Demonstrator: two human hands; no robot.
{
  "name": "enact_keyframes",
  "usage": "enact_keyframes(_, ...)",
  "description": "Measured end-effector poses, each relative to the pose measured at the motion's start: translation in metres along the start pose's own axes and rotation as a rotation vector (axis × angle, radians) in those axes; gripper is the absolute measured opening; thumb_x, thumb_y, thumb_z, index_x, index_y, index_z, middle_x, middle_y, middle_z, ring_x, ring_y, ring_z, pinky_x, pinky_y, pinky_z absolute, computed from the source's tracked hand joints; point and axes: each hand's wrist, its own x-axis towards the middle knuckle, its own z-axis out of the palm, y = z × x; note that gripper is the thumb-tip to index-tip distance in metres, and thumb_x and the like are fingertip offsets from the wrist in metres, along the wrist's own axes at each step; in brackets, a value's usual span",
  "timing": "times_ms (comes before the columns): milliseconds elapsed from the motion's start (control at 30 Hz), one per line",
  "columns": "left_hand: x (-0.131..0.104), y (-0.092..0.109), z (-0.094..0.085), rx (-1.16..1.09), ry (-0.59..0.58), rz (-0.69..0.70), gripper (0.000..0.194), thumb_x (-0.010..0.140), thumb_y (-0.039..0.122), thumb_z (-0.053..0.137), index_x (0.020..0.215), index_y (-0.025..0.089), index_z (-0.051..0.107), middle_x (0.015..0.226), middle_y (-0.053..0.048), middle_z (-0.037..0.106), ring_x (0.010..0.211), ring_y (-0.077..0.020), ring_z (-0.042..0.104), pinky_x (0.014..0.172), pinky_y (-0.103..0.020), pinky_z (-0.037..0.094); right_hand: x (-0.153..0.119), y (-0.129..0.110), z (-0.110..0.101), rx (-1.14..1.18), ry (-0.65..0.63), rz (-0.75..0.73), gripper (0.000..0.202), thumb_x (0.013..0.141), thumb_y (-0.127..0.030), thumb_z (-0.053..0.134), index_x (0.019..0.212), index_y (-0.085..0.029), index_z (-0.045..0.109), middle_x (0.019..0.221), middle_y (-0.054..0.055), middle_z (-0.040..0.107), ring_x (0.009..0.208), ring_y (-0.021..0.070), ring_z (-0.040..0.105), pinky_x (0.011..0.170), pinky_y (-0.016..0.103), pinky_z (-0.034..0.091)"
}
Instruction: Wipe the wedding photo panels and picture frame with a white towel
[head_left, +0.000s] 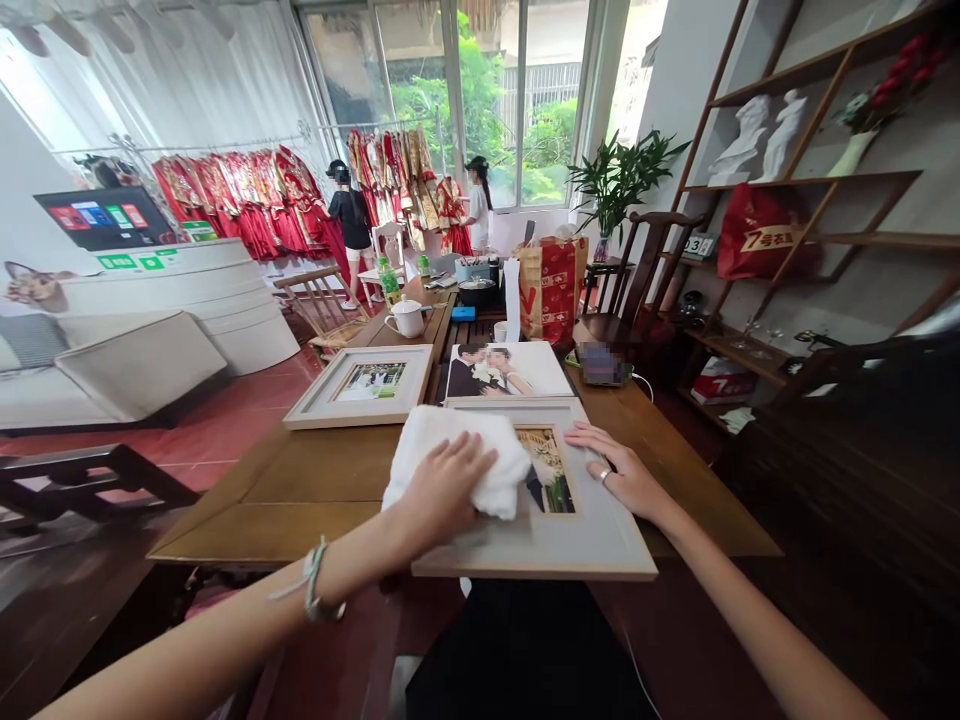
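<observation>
A framed photo in a pale frame lies face up at the table's near edge, its front edge jutting slightly past it. My left hand presses a folded white towel down on the left part of the frame, fingers spread over the cloth. The towel covers that part and some of the picture. My right hand, with a ring on one finger, rests on the right side with its fingers stretched out. Just beyond lies a couple's photo print. A second framed photo lies to the left.
On the wooden table stand a white teapot, a green-labelled bottle and a paper bag. A dark device with a white cable lies at right. Two people stand by clothes racks at the back. Shelves rise at right.
</observation>
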Motion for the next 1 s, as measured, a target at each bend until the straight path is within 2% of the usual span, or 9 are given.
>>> enact_keyframes(100,0.030,-0.035,0.007,-0.006,0.124,0.031,0.064,0.071,0.014,0.056,0.132,0.017,0.038,0.141,-0.011,0.034,0.132,-0.0269,0.026,0.106,-0.041,0.025,0.000,0.001,0.000,0.002,0.003,-0.007,0.043,0.072,-0.012,0.047,0.109,-0.025,0.063,0.123,0.005,0.059,0.127,0.0248,0.040,0.107,0.050,0.028)
enact_keyframes(167,0.040,-0.050,0.007,-0.024,0.127,0.082,0.058,0.074,0.016,0.055,0.130,0.018,0.039,0.140,-0.010,0.036,0.131,-0.0264,0.028,0.105,-0.039,0.028,0.000,0.001,0.000,0.006,0.007,-0.008,0.043,0.072,-0.012,0.047,0.109,-0.026,0.063,0.123,0.005,0.059,0.127,0.0249,0.041,0.107,0.051,0.028)
enact_keyframes(233,0.040,-0.052,0.002,-0.022,0.091,0.091,0.052,0.077,0.011,0.051,0.128,0.018,0.042,0.136,-0.010,0.041,0.129,-0.0264,0.032,0.101,-0.038,0.033,0.000,0.001,0.000,0.010,0.007,-0.004,0.042,0.073,-0.012,0.047,0.109,-0.026,0.063,0.122,0.005,0.059,0.127,0.0249,0.041,0.107,0.051,0.028)
enact_keyframes(367,0.003,-0.019,-0.009,0.026,-0.070,0.023,0.054,0.073,0.001,0.049,0.125,0.013,0.044,0.129,-0.017,0.047,0.120,-0.0299,0.043,0.094,-0.042,0.041,0.000,0.001,0.001,0.010,0.002,0.007,0.043,0.072,-0.012,0.046,0.109,-0.025,0.063,0.123,0.005,0.059,0.127,0.0243,0.040,0.107,0.050,0.028)
enact_keyframes(500,-0.051,0.037,-0.014,0.025,-0.268,0.008,0.068,0.066,0.003,0.055,0.132,0.007,0.036,0.133,-0.023,0.042,0.122,-0.0370,0.039,0.092,-0.045,0.044,0.000,0.002,0.001,0.003,0.009,0.002,0.044,0.071,-0.010,0.046,0.108,-0.026,0.064,0.122,0.004,0.059,0.127,0.0240,0.040,0.108,0.049,0.028)
enact_keyframes(600,-0.066,0.062,-0.015,-0.003,-0.319,-0.051,0.065,0.071,0.001,0.047,0.134,0.010,0.035,0.137,-0.022,0.038,0.124,-0.0358,0.037,0.090,-0.045,0.046,0.000,0.003,0.002,-0.003,0.014,-0.011,0.045,0.069,-0.010,0.047,0.108,-0.025,0.064,0.122,0.004,0.059,0.127,0.0243,0.041,0.107,0.049,0.028)
enact_keyframes(700,-0.050,0.057,-0.014,-0.010,-0.253,-0.109,0.066,0.069,0.004,0.051,0.133,0.008,0.035,0.137,-0.022,0.037,0.126,-0.0331,0.035,0.096,-0.043,0.041,0.001,0.004,0.001,-0.005,0.013,-0.021,0.044,0.070,-0.011,0.048,0.108,-0.025,0.064,0.121,0.006,0.060,0.126,0.0249,0.041,0.106,0.049,0.029)
enact_keyframes(833,0.000,0.019,-0.004,0.022,-0.010,-0.195,0.057,0.068,0.003,0.049,0.124,0.006,0.041,0.132,-0.021,0.043,0.127,-0.0300,0.034,0.101,-0.041,0.034,0.001,0.003,0.001,0.000,-0.003,-0.020,0.043,0.072,-0.013,0.048,0.110,-0.024,0.063,0.123,0.006,0.059,0.127,0.0252,0.040,0.106,0.051,0.029)
enact_keyframes(1000,0.054,-0.023,0.013,-0.002,0.234,-0.207,0.062,0.073,0.004,0.044,0.132,0.007,0.028,0.144,-0.017,0.026,0.134,-0.0248,0.020,0.107,-0.039,0.022,0.001,0.002,0.001,0.021,-0.003,-0.006,0.041,0.073,-0.014,0.049,0.110,-0.023,0.063,0.123,0.007,0.058,0.127,0.0260,0.040,0.107,0.053,0.028)
